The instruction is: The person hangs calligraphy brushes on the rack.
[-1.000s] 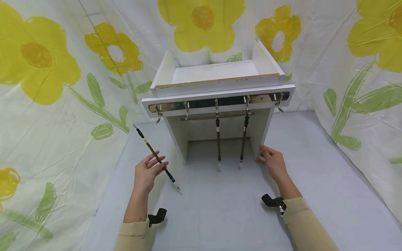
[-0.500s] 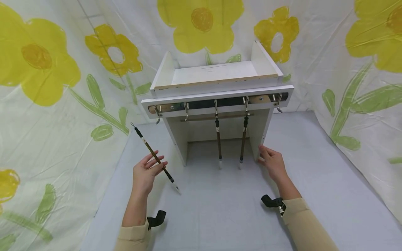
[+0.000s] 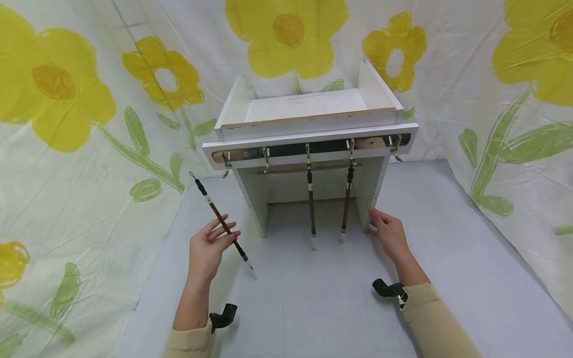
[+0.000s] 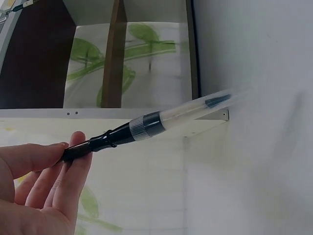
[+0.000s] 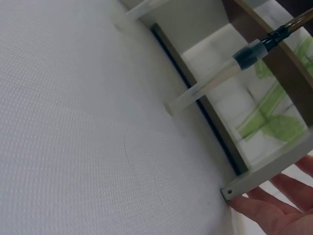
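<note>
In the head view my left hand (image 3: 208, 251) pinches a calligraphy brush (image 3: 214, 209) between thumb and fingertips, left of a white shelf unit (image 3: 309, 130). The brush slants, its hanging loop up and its tip down to the right. In the left wrist view a clear sleeve (image 4: 195, 108) covers the brush's bristles. Two similar brushes, a middle one (image 3: 311, 204) and a right one (image 3: 347, 199), hang by their loops from hooks on the unit's front rail. My right hand (image 3: 388, 232) holds the lower front edge of the unit's right side panel (image 5: 274, 169).
A hook (image 3: 226, 164) at the left end of the rail, another hook (image 3: 266, 159) beside it and a far right hook (image 3: 396, 148) bear nothing. The unit stands on a pale tabletop (image 3: 286, 303), with flower-printed curtains (image 3: 89, 199) behind and at both sides.
The held brush has shifted slightly upward, its tip rising a little. The middle hanging brush sways slightly. My right hand stays on the side panel.
</note>
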The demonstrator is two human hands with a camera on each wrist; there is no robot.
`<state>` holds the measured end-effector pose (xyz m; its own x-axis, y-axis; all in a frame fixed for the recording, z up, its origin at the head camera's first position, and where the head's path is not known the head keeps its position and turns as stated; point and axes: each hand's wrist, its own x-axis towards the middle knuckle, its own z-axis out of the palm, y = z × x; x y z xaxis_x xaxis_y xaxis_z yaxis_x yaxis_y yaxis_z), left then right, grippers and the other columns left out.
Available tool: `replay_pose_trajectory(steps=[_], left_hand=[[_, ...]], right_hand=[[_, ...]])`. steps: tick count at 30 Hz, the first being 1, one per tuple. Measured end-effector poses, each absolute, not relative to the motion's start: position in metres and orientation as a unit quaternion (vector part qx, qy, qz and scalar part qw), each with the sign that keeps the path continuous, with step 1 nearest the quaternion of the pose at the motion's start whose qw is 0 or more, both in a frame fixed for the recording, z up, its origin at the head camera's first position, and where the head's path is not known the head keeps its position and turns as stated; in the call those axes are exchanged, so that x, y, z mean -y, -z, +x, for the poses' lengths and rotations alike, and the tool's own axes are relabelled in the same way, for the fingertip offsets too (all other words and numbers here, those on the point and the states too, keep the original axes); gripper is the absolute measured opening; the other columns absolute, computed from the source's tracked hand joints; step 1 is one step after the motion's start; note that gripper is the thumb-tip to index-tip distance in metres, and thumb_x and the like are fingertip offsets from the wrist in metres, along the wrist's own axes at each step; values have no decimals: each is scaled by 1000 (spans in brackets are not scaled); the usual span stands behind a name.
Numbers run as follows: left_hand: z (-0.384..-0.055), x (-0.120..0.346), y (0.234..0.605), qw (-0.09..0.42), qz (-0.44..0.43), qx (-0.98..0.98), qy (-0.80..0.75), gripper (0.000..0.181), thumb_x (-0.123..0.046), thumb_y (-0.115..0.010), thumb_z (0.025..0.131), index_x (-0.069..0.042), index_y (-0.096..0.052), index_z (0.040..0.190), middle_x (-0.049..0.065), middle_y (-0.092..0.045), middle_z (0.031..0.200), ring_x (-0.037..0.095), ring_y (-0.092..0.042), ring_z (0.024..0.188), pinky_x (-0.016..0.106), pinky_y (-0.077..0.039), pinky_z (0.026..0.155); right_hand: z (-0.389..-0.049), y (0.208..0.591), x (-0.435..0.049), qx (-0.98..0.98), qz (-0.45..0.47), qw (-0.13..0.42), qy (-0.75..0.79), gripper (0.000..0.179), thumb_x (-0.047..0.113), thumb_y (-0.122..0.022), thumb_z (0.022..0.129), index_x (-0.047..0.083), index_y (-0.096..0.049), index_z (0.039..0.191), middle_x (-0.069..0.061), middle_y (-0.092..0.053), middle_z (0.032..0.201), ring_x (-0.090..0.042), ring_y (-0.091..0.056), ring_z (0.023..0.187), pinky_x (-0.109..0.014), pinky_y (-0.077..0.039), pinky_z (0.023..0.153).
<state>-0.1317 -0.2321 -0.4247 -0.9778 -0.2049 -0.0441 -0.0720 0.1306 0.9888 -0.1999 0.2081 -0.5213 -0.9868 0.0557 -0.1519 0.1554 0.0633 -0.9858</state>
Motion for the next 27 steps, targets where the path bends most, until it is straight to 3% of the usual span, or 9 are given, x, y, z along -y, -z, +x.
replay_pose_trajectory(steps=[21,27], left_hand=[[-110,219,414,115,18,793,599,43,-1,-71,93,-13,-65,133,15,-74,117,18,-76,96,16,-55,87],[-110,216,412,131,-2,793,595,43,2,-72,92,-13,-67,131,14,-75,115,22,-76,96,18,-56,86]], right_hand=[[-199,520,-207,-731,75,40,677,68,50,-52,103,3,-43,151,-14,-35,161,-36,-40,146,-45,-45,106],[-199,521,-208,-732,69,39,676,70,51,-52,102,3,-43,151,-14,-36,161,-35,-40,145,-44,-46,106]])
